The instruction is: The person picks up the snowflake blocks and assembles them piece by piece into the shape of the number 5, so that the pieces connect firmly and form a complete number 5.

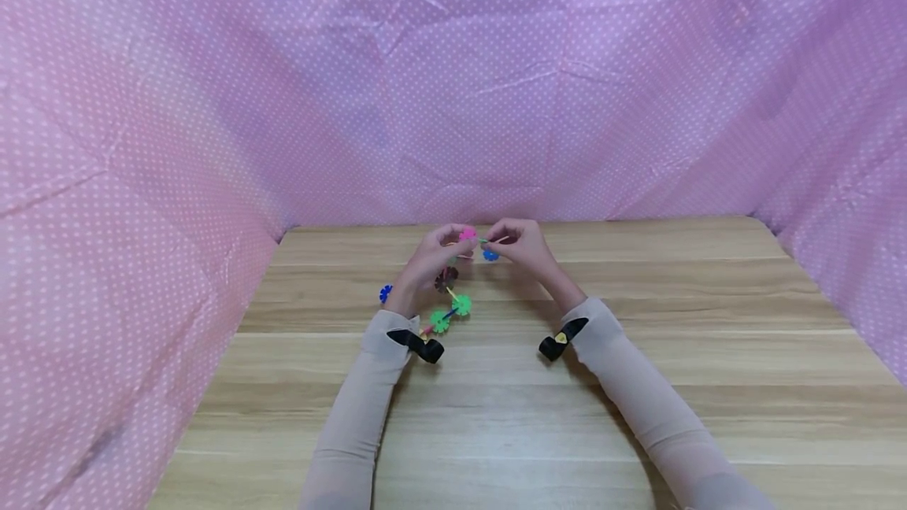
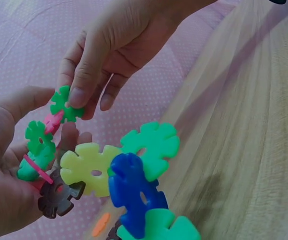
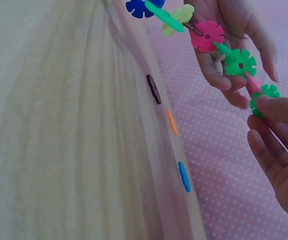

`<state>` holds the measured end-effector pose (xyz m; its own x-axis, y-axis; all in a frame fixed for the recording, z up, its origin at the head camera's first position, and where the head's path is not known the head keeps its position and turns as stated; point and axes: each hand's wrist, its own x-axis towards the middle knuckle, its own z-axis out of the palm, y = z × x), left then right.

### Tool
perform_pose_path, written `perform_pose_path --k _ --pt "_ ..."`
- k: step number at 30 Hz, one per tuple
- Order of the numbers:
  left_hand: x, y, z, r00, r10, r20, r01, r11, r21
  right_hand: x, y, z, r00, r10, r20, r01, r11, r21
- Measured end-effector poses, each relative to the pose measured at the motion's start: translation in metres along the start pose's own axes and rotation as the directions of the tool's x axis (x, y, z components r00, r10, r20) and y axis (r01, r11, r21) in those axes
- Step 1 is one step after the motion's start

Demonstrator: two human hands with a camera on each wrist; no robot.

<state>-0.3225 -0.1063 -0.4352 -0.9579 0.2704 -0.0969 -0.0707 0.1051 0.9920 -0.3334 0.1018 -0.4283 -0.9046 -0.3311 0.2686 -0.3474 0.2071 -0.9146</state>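
Several flower-shaped plastic discs are slotted edge to edge into a chain (image 1: 461, 304), with green, pink, brown, yellow and blue pieces. My left hand (image 2: 6, 165) holds the chain near its far end, fingers curled beneath the discs. Between thumb and fingers, my right hand (image 3: 283, 155) pinches the green end disc (image 3: 264, 100). A pink disc (image 2: 53, 121) joins that one to another green disc (image 2: 38, 137). From the left hand, the chain's other part runs back toward the left wrist, and the sleeve hides some of it in the head view.
Near the wooden table's (image 1: 524, 415) far edge lie a loose brown disc (image 3: 153, 89), an orange disc (image 3: 171, 122) and a blue disc (image 3: 184, 176). A dark blue disc (image 1: 386, 293) shows left of the left wrist. Pink dotted cloth (image 1: 453, 101) surrounds the table.
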Motion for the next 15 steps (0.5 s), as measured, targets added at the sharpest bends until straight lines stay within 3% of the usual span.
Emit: perform_pose_path --k 4,10,15 --pt "0.0008 -0.0003 -0.0001 1.000 -0.005 0.002 0.005 1.000 0.026 0.0039 0.0125 0.0007 1.000 -0.006 -0.006 0.006 1.000 0.007" --pt "0.0029 -0.0001 0.0015 1.000 0.021 -0.004 -0.021 0.999 -0.030 0.0036 0.0110 0.0002 0.999 -0.048 -0.010 0.048 0.999 0.001" --pt "0.0044 -0.0009 0.0029 1.000 0.021 -0.016 -0.022 0.998 -0.059 0.0030 0.0100 -0.0026 0.999 -0.031 0.024 0.032 0.999 -0.015"
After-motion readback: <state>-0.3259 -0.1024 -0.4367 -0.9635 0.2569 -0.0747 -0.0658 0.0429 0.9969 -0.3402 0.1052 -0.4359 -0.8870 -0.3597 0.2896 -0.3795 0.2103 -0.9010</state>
